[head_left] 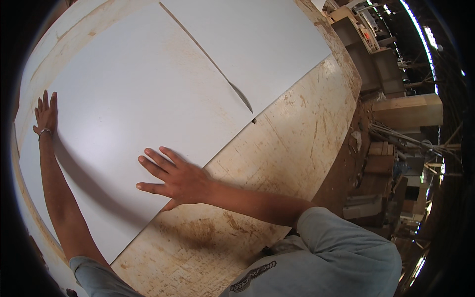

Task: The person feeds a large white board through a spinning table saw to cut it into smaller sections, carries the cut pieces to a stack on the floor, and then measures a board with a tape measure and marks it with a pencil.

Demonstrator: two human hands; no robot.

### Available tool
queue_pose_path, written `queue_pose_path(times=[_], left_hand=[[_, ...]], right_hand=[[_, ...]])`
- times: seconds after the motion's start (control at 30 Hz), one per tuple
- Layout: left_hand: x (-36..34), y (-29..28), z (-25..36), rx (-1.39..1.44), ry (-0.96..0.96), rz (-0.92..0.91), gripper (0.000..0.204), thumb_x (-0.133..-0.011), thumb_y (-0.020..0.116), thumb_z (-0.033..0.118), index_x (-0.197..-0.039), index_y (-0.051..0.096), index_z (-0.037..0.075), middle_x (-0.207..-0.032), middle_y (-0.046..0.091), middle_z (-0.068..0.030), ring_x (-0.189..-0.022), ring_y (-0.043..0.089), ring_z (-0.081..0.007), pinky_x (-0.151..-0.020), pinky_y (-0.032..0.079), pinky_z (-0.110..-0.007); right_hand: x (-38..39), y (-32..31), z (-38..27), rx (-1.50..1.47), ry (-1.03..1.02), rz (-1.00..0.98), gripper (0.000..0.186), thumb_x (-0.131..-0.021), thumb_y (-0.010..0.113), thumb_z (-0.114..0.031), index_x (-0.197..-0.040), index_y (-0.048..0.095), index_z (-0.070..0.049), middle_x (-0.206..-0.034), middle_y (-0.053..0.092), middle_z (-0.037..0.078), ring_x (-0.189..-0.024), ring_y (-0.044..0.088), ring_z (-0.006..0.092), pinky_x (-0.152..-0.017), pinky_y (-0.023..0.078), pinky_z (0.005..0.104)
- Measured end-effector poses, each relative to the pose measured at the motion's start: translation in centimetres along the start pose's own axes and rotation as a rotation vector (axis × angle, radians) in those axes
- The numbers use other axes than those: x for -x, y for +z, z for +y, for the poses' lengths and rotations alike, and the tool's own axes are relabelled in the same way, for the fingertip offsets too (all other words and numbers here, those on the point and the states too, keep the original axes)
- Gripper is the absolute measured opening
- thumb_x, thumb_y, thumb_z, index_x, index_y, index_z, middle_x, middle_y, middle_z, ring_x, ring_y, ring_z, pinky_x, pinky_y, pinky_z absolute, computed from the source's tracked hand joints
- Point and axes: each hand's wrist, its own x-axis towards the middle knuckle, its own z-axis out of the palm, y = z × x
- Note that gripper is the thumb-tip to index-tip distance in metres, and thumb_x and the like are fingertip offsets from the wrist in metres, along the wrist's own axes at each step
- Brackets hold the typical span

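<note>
Spread wide and pinching nothing, the grip of the right hand [185, 183] lies palm down on the white board [118, 123], close to its near edge, with the thumb down at that edge. Spread too, the grip of the left hand [46, 118] rests at the board's left edge, fingers pointing far, a thin bracelet [45, 131] around the wrist.

The board lies flat on a worn wooden desk [307, 128], over its left part. Its near edge slants straight from near left to far right; its right edge runs from there toward far left, along a thin dark gap [208, 54]. The far end reaches the limit of the view, so I cannot tell which way its long axis points. At the near end of the gap is a dark curved sliver [242, 98], hard to identify. A second white board [257, 44] lies flat just right of the gap.

Bare, scuffed wood gives open room along the near edge, widening toward the right. Past the desk's right edge is brown floor [341, 171], then thin rods [403, 133] and a pale wooden block [408, 110].
</note>
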Motion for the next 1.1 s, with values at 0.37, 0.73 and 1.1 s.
queue_pose_path(times=[0.37,0.73,1.1], left_hand=[[-4.2,-0.5,2.1,-0.123,-0.108,-0.063,0.088,-0.089,0.024,0.088,-0.162,0.020,0.040,-0.170,0.019,-0.0105,-0.156,0.018,-0.0396,-0.115,0.015,-0.075],[10.4,-1.9,7.4,-0.067,0.381,-0.022,0.069,-0.104,0.034,0.062,-0.159,0.034,0.020,-0.163,0.032,-0.0213,-0.147,0.032,-0.0470,-0.112,0.034,-0.066],[59.1,-14.7,-2.9,0.298,0.082,-0.164,0.063,-0.107,0.040,0.041,-0.158,0.036,0.006,-0.168,0.022,-0.0210,-0.156,0.017,-0.0358,-0.126,0.010,-0.052]], right_hand=[[-3.2,0.8,1.6,0.044,0.022,-0.001,0.091,-0.068,0.075,-0.072,-0.145,0.054,-0.029,-0.156,0.040,0.023,-0.148,0.032,0.0425,-0.122,0.025,0.0566],[-16.4,2.8,6.7,0.105,0.065,0.078,0.084,-0.072,0.070,-0.076,-0.145,0.057,-0.036,-0.161,0.039,0.016,-0.152,0.028,0.0325,-0.125,0.019,0.0524],[14.1,4.1,-15.6,-0.146,-0.106,-0.058,0.048,-0.099,0.056,-0.026,-0.140,0.056,-0.001,-0.154,0.045,0.022,-0.145,0.041,0.0339,-0.120,0.030,0.0470]])
